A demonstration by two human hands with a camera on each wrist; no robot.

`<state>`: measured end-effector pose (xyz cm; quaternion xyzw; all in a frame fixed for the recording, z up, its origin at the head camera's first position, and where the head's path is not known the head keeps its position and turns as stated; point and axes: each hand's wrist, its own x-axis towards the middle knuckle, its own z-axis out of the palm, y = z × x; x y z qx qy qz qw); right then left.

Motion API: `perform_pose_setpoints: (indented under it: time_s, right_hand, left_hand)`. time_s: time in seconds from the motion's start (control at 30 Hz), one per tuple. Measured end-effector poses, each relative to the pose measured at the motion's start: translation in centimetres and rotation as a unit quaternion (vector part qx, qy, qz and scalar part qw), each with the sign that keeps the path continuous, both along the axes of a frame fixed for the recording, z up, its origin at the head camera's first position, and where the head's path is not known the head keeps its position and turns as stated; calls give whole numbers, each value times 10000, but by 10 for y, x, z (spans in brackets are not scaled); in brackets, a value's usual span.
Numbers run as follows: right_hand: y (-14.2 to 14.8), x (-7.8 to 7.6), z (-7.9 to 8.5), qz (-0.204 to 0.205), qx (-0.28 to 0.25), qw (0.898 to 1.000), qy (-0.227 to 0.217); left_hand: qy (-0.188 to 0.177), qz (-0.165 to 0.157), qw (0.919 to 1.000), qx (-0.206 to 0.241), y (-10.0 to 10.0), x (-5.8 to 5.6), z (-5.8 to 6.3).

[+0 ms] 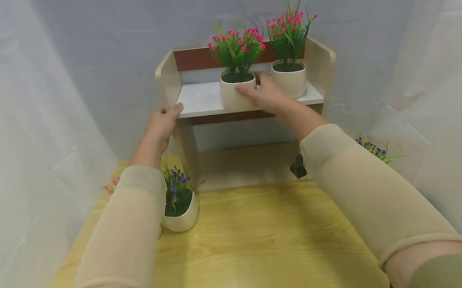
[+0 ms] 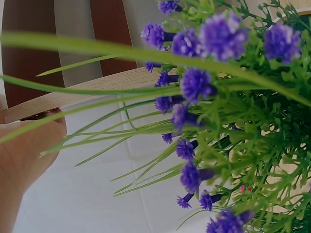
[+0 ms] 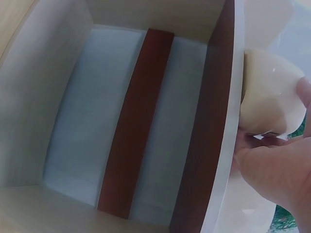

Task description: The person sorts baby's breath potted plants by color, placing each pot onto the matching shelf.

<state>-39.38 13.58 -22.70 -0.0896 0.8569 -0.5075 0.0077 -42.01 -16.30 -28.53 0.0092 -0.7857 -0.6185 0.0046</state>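
Observation:
My right hand (image 1: 265,92) grips a white flower pot (image 1: 232,94) with pink flowers, thumb on its front and fingers round its right side. The pot is at the front edge of the white upper board (image 1: 201,99) of a small desk shelf (image 1: 168,81). In the right wrist view the same pot (image 3: 272,94) overlaps the board's edge. Just right of it a second white pot (image 1: 291,79) with pink flowers stands on the board. My left hand (image 1: 162,124) holds the shelf's left side panel, its thumb by the board's front corner; its other fingers are mostly hidden.
A white pot (image 1: 182,217) with purple flowers (image 2: 197,85) stands on the wooden table (image 1: 246,242) below my left forearm. More purple flowers (image 1: 372,149) show beyond my right sleeve, pink ones (image 1: 111,185) beyond the left. A small dark object (image 1: 297,167) sits by the shelf's lower right.

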Motion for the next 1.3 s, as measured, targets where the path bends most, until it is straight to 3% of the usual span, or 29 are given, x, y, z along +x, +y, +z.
perform_pose_setpoints:
  time_s: [0.3,0.53,0.73,1.0,1.3]
  right_hand:
    - [4,-7,-3,-10,144,9998,129]
    - [-3,-12,-7,-358,338,9982,355]
    - [-6,-14,-9,-587,487,9967,289]
    - [-13,-15,-14,-777,282,9944,652]
    - [-14,-15,-11,-854,323,9943,558]
  left_hand:
    - [-86,-26,10000,6,0,-4,-4]
    - [-85,-26,10000,32,1,-5,-6]
    - [-63,-52,10000,24,1,-6,-8]
    - [-34,-4,10000,29,2,-6,-7]
    - [-38,-8,10000,-20,3,-5,-6]
